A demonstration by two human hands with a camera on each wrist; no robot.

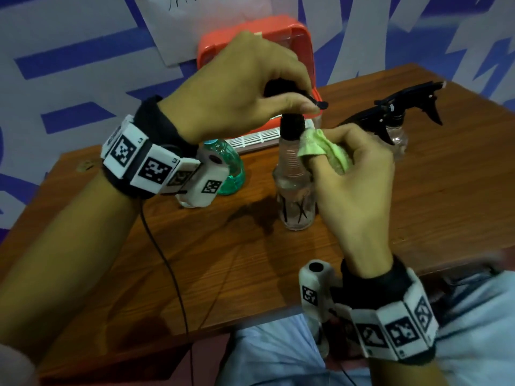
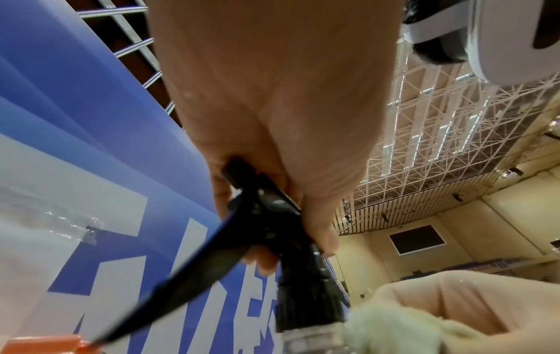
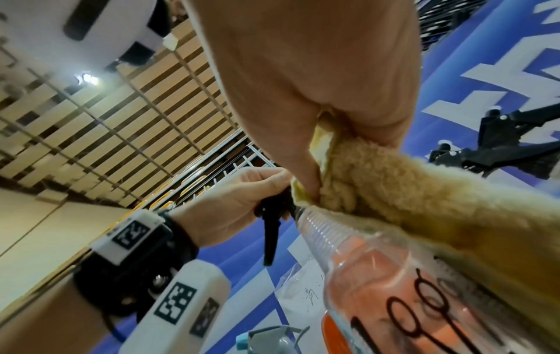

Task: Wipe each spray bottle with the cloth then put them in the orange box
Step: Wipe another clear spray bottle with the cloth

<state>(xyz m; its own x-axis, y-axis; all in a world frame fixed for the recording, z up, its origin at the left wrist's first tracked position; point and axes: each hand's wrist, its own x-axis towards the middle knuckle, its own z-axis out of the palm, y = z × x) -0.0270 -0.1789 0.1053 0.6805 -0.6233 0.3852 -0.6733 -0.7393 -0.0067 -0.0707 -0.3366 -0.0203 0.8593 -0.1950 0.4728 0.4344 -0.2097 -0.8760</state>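
A clear spray bottle with a black trigger head stands upright mid-table. My left hand grips its black head from above. My right hand holds a yellow-green cloth bunched in its fingers and presses it against the bottle's neck just below the black collar. The same cloth fills the right wrist view. A second clear bottle with a black sprayer stands at the right rear. A green-tinted bottle stands behind my left wrist. The orange box stands at the back.
The wooden table has its near edge close to my lap and its right edge beyond the rear bottle. A white slatted piece lies at the box's foot. A black cable trails from my left wrist across the table.
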